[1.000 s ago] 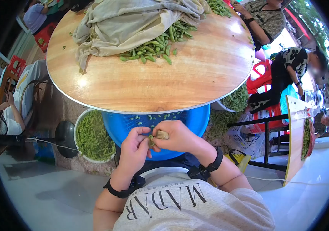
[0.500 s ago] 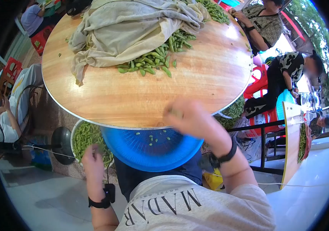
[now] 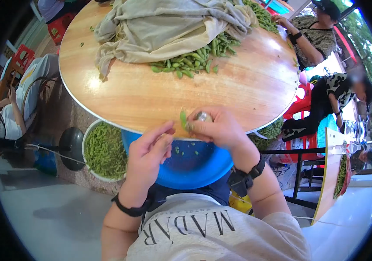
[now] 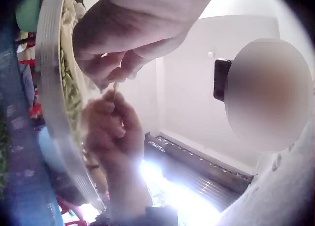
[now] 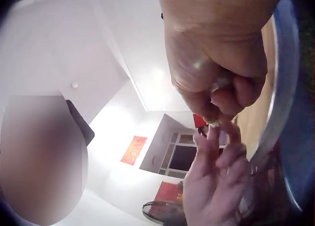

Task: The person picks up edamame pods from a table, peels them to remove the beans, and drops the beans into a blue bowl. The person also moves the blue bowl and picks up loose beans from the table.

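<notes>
My right hand (image 3: 216, 126), over the table's near edge in the head view, pinches a green soybean pod (image 3: 183, 118) between thumb and forefinger. A small pale, shiny thing (image 3: 203, 116) shows among that hand's curled fingers; its kind I cannot tell. Facing it is my left hand (image 3: 146, 154), its fingers loosely bent and pointing at the pod. Both wrist views have the two hands' fingertips close together around the pod. Below them a blue basin (image 3: 186, 174) holds several loose green beans (image 3: 177, 150).
On the round wooden table (image 3: 173, 95), a grey-beige cloth (image 3: 160, 35) covers part of a heap of pods (image 3: 186, 63). A white tub of pods (image 3: 105, 150) stands on the floor at left. People sit around, with a slanted wooden board (image 3: 329, 169) at right.
The hands were together over the basin, then parted, the right over the table and the left out toward the tub. Now they are near each other again, a fresh pod in the right.
</notes>
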`<state>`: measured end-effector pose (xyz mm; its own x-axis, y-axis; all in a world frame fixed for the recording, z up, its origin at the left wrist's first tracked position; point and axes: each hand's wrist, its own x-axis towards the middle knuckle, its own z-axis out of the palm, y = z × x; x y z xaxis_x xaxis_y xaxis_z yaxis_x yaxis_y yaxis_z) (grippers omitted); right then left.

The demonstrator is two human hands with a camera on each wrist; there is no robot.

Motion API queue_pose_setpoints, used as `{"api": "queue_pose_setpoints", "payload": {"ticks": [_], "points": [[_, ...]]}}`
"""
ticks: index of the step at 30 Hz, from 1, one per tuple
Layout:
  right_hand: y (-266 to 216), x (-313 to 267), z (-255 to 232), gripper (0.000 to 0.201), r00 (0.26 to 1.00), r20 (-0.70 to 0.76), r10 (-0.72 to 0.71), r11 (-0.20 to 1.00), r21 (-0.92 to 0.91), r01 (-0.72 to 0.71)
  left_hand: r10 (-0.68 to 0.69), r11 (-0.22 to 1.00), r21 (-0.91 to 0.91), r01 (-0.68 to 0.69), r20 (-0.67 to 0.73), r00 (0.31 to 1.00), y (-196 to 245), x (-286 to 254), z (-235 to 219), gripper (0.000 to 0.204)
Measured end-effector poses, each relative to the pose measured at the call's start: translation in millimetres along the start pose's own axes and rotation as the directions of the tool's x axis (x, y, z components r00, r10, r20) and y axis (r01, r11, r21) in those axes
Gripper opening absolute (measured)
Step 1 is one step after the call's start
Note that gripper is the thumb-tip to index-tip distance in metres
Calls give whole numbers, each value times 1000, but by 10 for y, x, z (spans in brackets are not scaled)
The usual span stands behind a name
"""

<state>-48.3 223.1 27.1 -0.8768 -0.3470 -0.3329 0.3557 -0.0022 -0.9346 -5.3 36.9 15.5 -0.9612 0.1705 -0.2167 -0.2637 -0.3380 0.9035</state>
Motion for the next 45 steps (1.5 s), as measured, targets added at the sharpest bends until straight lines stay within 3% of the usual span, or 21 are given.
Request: {"api": "queue_pose_setpoints", "payload": {"ticks": [2, 3, 6, 9, 13, 18, 25, 30, 33, 36, 37, 39, 40, 43, 45], "points": [[155, -118, 121, 18, 997, 75, 27, 998, 49, -31, -31, 998, -58, 37, 90, 995, -116, 33, 14, 24], [197, -162, 147, 17, 993, 111, 35, 997, 68, -43, 44, 998, -46, -39, 105, 994, -181, 29, 18, 22], [213, -284, 193, 23, 998, 59, 6, 999, -51, -3, 52, 997, -59, -47, 75, 996, -162, -80, 48, 18], [193, -380, 135, 31, 997, -4, -82, 996, -37, 82, 70, 997, 14, -70, 14, 997, -96, -203, 51, 15], [182, -464, 250, 39, 990, 121, -73, 997, -27, 77, 201, 937, 288, -197, 14, 979, -100, -313, 65, 16], [191, -497, 352, 40, 987, 142, -82, 993, -71, 93, 410, 729, 545, -414, 136, 902, -132, -400, 72, 15], [162, -508, 396, 37, 990, 138, 10, 997, -80, 1, 415, 704, 564, -431, 167, 895, -122, -478, 87, 11], [232, -519, 461, 32, 992, 79, -97, 990, -94, 104, 432, 711, 555, -432, 140, 891, -167, -496, 96, 6], [251, -548, 513, 30, 990, 30, -139, 980, -142, 142, 399, 785, 482, -388, 86, 913, -266, -491, 76, 6], [303, -542, 543, 28, 985, -11, -170, 959, -234, 163, 163, 947, 288, -144, -43, 986, -280, -496, 94, 7], [335, -539, 544, 27, 983, -25, -184, 948, -270, 170, 97, 984, 155, -89, -42, 994, -292, -485, 72, 7], [428, -535, 526, 26, 936, 8, -351, 839, -441, 319, -29, 993, -116, 27, -9, 1000, -328, -428, 11, 9], [449, -532, 519, 25, 903, 37, -428, 765, -518, 384, -37, 990, -136, 35, -10, 999, -349, -415, 4, 9], [332, -587, 489, 27, 949, 23, -315, 756, -598, 265, -73, 981, -178, 70, -11, 997, -364, -409, -8, 9], [297, -584, 484, 27, 932, 25, -362, 760, -571, 311, -113, 976, -190, 110, -6, 994, -336, -423, -1, 10]]}}
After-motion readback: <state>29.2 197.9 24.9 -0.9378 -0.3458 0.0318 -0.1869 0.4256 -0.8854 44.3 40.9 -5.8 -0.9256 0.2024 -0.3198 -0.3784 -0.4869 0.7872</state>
